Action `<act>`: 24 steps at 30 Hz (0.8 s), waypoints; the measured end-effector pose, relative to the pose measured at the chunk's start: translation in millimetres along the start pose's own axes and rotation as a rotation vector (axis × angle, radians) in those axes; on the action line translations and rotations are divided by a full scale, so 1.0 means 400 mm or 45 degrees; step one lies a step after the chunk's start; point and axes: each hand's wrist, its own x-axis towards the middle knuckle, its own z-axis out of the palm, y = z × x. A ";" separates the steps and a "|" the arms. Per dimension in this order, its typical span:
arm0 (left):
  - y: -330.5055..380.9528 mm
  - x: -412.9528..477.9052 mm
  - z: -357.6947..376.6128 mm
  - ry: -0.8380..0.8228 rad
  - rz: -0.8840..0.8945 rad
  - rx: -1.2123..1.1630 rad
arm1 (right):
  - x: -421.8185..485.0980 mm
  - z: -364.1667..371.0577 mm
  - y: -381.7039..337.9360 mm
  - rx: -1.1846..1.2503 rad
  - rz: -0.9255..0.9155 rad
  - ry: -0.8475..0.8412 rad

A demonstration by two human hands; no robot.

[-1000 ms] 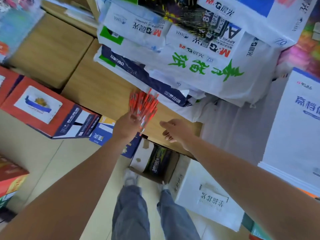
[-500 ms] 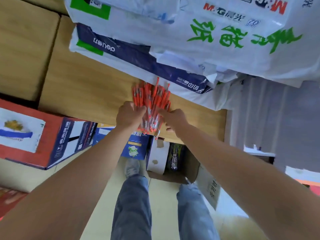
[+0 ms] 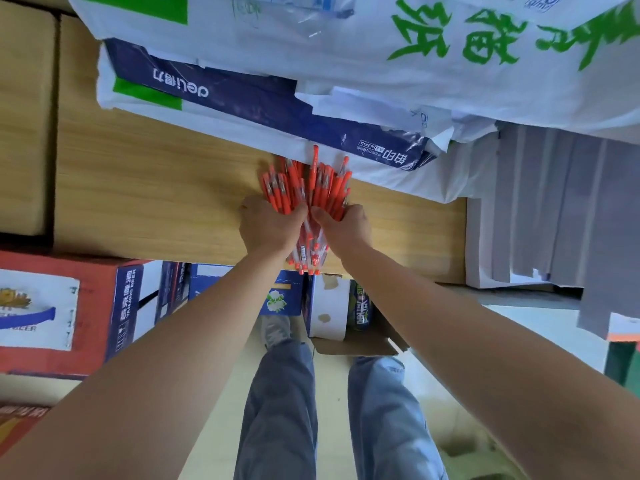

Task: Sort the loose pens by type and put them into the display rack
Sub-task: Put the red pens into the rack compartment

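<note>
**Supervisor:** Report the state of the hands.

**Operator:** I read the left hand (image 3: 270,225) and the right hand (image 3: 344,225) side by side, thumbs almost touching. Both have fingers curled round one bundle of red pens (image 3: 304,183). The left hand grips the left half and the right hand grips the right half.

**Supervisor:** Location of the bundle?

**Operator:** I see it over the wooden bench (image 3: 156,188), close to the near edge. The red caps fan out past the knuckles, and the farthest tips reach the blue-and-white ream pack (image 3: 242,98) lying on the bench. The clear barrels with red end plugs stick out between the wrists, toward the person. I cannot tell whether the bundle rests on the wood or is held just above it.

**Supervisor:** Surroundings?

**Operator:** White sacks with green characters (image 3: 450,46) are stacked on the ream pack. On the floor below the bench edge I see a red carton (image 3: 86,306) to the left and an open cardboard box (image 3: 356,341) just ahead of the person's legs.
</note>
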 end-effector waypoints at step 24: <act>-0.012 0.023 0.018 0.019 0.124 0.205 | 0.012 -0.053 0.024 0.182 -0.049 -0.254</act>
